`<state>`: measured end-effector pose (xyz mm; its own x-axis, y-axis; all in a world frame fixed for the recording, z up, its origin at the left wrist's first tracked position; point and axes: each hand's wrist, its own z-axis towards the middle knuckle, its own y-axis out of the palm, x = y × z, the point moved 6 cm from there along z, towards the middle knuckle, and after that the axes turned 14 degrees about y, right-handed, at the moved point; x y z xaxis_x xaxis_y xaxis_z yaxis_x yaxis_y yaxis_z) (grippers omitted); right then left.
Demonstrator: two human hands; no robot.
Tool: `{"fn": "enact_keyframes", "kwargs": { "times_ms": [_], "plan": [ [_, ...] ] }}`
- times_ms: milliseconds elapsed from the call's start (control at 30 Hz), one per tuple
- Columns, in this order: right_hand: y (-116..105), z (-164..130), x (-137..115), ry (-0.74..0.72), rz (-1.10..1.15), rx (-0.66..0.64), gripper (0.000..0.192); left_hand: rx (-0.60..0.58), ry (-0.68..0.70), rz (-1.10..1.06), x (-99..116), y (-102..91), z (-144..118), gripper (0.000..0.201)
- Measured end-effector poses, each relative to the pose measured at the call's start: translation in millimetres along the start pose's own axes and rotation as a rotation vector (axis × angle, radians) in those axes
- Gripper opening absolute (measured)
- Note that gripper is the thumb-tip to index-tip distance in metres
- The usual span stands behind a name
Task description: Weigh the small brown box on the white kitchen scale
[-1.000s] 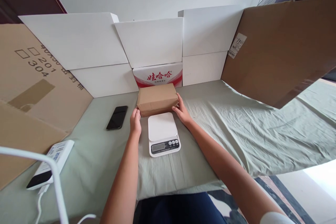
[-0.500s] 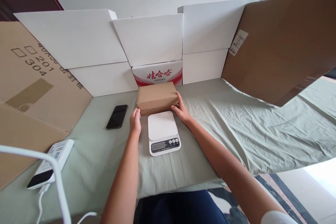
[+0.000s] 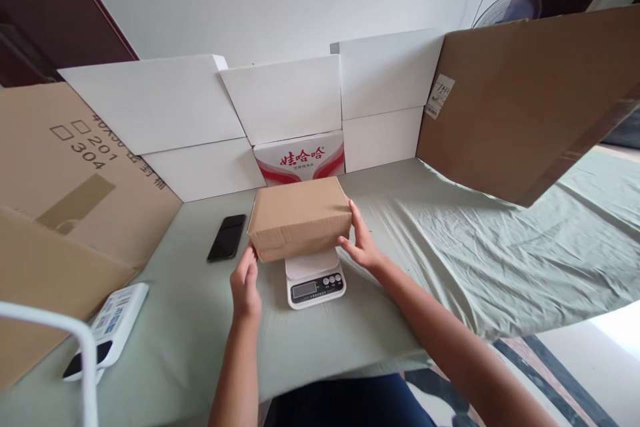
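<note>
A brown cardboard box [image 3: 299, 217] was held between the two hands just above a small white kitchen scale [image 3: 315, 275], covering most of the scale's platform while the display and buttons at its near end stayed in sight; whether the box rested on the platform or hung just over it could not be told; the left hand [image 3: 245, 287] touched the box's near left corner with fingers loosely extended, and the right hand [image 3: 363, 247] lay flat against the box's right end, fingers spread and upright; neither hand was closed into a fist; the scale stood on the counter [image 3: 450, 260] near the middle of its near edge, on a wrinkled pale green cloth that covered the whole top; a black phone [image 3: 227, 237] lay flat on the cloth just left of the box, apart from it; towards the near left corner lay a white device with a dark screen [image 3: 107, 330], partly behind a white curved bar [image 3: 60, 327]; along the far edge stood white boxes [image 3: 280, 97] and a red and white carton [image 3: 300, 157] directly behind the brown box; large brown cardboard sheets [image 3: 515, 100] leaned at the left and right edges of the counter.
</note>
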<state>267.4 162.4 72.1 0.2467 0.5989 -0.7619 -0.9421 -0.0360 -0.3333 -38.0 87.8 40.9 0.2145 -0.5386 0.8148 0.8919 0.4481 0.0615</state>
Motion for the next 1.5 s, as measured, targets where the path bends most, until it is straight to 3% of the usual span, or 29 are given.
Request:
{"fn": "enact_keyframes", "kwargs": {
  "times_ms": [133,267,567,967,1200,1500],
  "plan": [
    [-2,-33,-12,0.049,0.076,-0.035,0.079,0.002,-0.025,-0.006,-1,-19.9,-44,0.075],
    [-3,-44,-16,0.108,0.156,-0.041,0.076,-0.028,-0.045,-0.004,-1,-23.8,-61,0.074],
    [-1,-38,-18,0.084,0.18,-0.038,0.067,-0.078,-0.057,-0.035,9,-10.8,-54,0.073],
    [-1,-36,-14,0.094,0.206,-0.031,0.065,-0.108,-0.09,-0.053,5,-8.0,-55,0.075],
    [-4,-36,-21,0.045,0.195,-0.017,0.072,-0.126,-0.072,-0.04,5,-8.9,-56,0.077],
    [-8,-38,-25,0.098,0.051,0.013,0.077,-0.113,-0.116,-0.038,4,-8.0,-60,0.08]
  ]
}}
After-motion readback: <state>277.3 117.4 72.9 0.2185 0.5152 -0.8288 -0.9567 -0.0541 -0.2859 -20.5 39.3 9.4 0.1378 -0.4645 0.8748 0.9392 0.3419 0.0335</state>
